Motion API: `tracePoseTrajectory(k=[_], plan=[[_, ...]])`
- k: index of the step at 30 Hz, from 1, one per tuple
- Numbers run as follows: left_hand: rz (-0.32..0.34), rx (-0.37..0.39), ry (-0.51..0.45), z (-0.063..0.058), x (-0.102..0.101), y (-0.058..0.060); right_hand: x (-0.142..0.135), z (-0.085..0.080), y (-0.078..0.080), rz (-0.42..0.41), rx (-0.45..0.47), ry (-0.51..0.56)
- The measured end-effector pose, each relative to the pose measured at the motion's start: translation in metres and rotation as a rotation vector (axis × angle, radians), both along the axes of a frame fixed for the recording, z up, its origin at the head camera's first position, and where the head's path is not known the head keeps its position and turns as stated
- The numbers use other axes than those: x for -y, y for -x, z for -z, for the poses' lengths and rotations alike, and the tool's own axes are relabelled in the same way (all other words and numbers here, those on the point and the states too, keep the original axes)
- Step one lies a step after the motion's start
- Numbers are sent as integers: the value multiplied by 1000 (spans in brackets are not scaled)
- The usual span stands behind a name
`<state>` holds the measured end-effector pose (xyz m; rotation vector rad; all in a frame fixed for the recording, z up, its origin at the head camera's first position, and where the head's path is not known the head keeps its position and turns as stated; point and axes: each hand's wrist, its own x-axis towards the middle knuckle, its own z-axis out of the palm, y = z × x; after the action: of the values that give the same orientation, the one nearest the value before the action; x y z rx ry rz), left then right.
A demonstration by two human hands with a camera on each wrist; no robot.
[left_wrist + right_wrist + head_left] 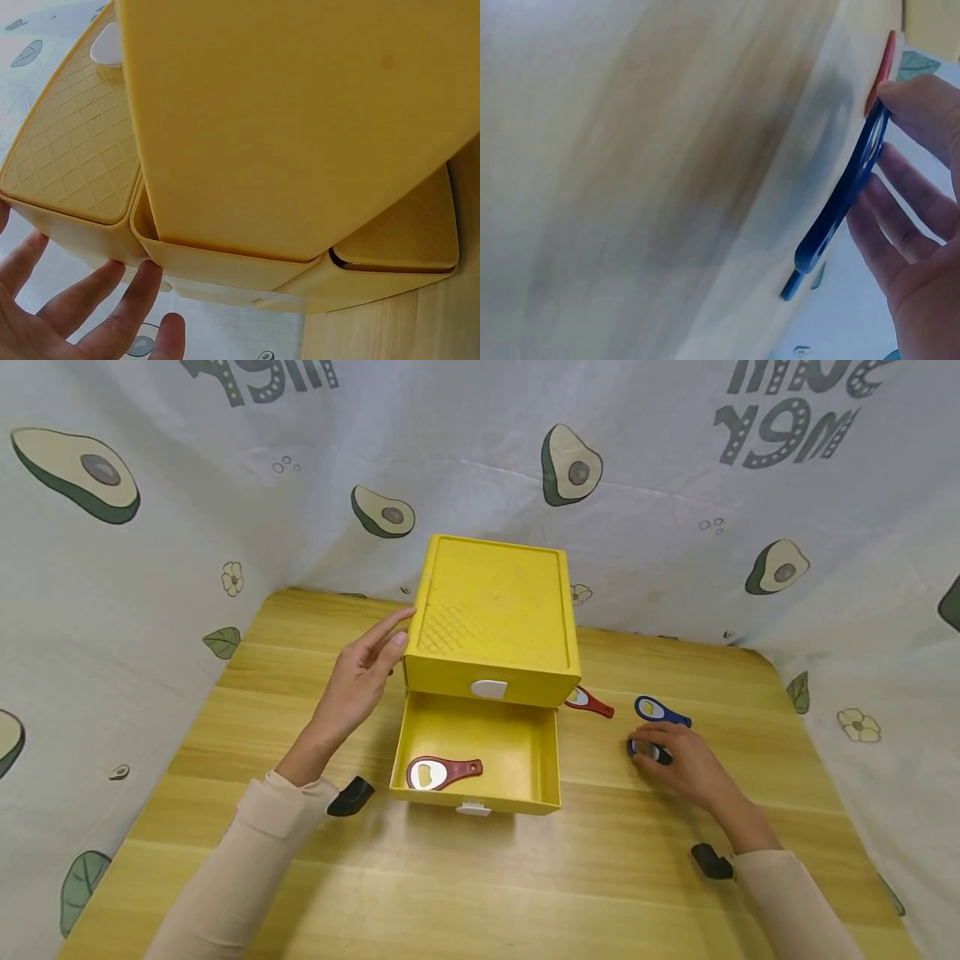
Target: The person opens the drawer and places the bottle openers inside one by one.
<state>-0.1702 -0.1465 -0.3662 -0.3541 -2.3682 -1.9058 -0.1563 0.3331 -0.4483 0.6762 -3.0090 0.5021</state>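
My left hand [355, 683] rests with its fingertips against the left side of a yellow drawer unit [498, 602], its fingers loosely extended. The unit's middle drawer [300, 112] is pulled out. A dark red bottle opener [465, 769] lies inside at the front left. To the right of the unit, my right hand [690, 766] pinches a blue bottle opener [844, 187] by its ring end between thumb and fingers, close over the table. Just behind it lies a second blue bottle opener [675, 717]. A red bottle opener [597, 704] lies beside the unit, its ring end partly hidden.
The wooden table [600, 893] has rounded back corners. Behind and around it hangs a pale cloth [465, 452] printed with avocados. Above and below the pulled-out drawer are closed drawers; the upper one has a white handle [489, 689]. A black wrist mount shows at each sleeve.
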Motion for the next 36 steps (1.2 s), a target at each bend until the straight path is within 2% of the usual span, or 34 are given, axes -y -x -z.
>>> tracePoseTrajectory(k=[8, 18, 29, 36], plan=[[13, 4, -11, 0, 0, -1, 19, -16, -6, -11, -8, 6], [16, 8, -31, -1, 1, -1, 54, -41, -15, -58, -116, 32], [20, 2, -30, -1, 0, 0, 89, -75, -28, -166, -209, 61], [20, 2, -30, 0, 1, 0, 107, -90, -33, -255, -288, 79]])
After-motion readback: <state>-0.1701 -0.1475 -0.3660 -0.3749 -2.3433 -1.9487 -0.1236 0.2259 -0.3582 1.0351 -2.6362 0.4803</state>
